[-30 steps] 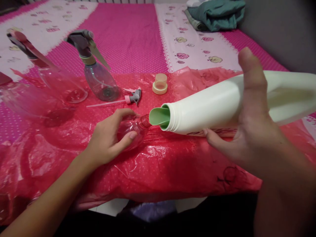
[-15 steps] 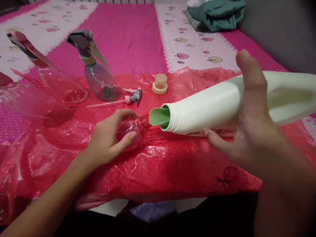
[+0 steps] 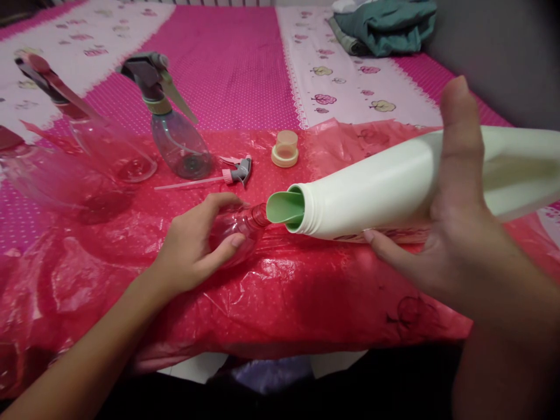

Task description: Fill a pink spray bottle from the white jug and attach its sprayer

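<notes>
My left hand (image 3: pixel 199 245) is closed around a small clear bottle (image 3: pixel 238 233) with a red threaded neck, which leans to the right. In my right hand (image 3: pixel 455 216) is a large pale-green jug (image 3: pixel 371 181), tipped nearly level with its mouth to the left. A green pouring spout (image 3: pixel 284 207) sticks out of the jug and its tip meets or nearly meets the small bottle's neck. I cannot make out any liquid between them. Behind the bottle lies a pink and grey spray trigger (image 3: pixel 238 171) with its thin tube (image 3: pixel 192 184).
A cream cap (image 3: pixel 286 149) stands beyond the spout. To the left stand a bluish spray bottle (image 3: pixel 181 146) and a clear spray bottle (image 3: pixel 111 151), with another bottle at the edge. Red plastic sheeting (image 3: pixel 280 297) covers the near bedspread. Folded green cloth (image 3: pixel 389 26) lies at the back.
My right hand has shifted slightly to the right along the jug. The jug and small bottle hold nearly the same pose; the whole view has drifted a little.
</notes>
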Demonstrator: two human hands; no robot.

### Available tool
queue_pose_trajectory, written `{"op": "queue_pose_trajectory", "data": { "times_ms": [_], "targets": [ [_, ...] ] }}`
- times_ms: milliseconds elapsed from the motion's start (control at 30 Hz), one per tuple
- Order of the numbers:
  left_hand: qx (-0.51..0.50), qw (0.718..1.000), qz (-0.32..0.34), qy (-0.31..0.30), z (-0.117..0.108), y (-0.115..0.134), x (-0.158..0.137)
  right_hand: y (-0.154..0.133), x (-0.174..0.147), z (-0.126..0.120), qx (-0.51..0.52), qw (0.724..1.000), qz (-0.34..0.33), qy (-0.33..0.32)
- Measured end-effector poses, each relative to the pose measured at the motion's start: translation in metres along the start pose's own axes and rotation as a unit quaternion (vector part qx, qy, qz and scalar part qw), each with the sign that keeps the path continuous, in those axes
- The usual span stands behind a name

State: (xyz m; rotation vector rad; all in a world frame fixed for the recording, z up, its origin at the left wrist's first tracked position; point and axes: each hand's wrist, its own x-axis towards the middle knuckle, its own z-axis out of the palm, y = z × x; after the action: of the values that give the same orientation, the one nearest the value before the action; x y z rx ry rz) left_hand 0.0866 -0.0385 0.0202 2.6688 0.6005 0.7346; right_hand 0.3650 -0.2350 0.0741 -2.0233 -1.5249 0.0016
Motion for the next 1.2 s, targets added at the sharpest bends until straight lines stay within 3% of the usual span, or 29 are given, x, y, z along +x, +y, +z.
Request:
{"op": "queue_pose_trajectory", "data": {
  "times_ms": [100,367,1033,1200],
  "targets": [
    [-0.004,1.0,0.0,0.002,0.0,0.0,0.0,0.003,0.002,-0.002,-0.022,1.0,-0.017,-0.006],
    [-0.003,1.0,0.002,0.006,-0.001,0.0,-0.001,-0.011,-0.002,-0.001,-0.022,0.999,0.028,-0.003],
    [0.001,1.0,0.007,0.005,0.0,-0.001,0.0,0.0,0.0,-0.003,-0.026,1.0,0.008,-0.014],
    [0.007,1.0,0.011,0.006,-0.001,-0.001,-0.001,0.008,0.002,-0.003,-0.043,0.998,-0.043,-0.016]
  ]
}}
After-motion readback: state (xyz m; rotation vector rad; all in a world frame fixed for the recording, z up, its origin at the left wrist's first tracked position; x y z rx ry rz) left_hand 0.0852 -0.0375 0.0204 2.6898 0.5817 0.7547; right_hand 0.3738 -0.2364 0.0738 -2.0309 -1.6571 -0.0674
